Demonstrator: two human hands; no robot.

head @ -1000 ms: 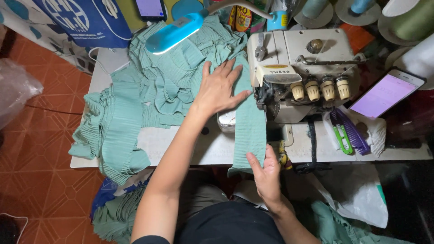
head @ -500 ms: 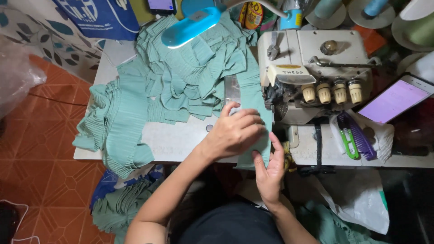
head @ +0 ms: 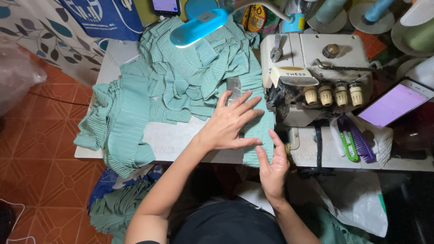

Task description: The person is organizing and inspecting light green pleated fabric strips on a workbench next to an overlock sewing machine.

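Note:
A strip of green pleated fabric lies in front of the overlock sewing machine and hangs over the table's front edge. My left hand lies flat on it with fingers spread, pointing toward the machine. My right hand touches the strip's lower end at the table edge, fingers apart. A big heap of the same green pleated fabric covers the table to the left and drapes off its left side.
A blue lamp head hangs over the heap. Right of the machine lie a lit phone, green snips and a purple comb. Thread cones stand at the back right. More green fabric lies on the tiled floor.
My left hand left the fabric heap, came back toward me and now lies flat on the strip by the machine. My right hand stayed at the table edge.

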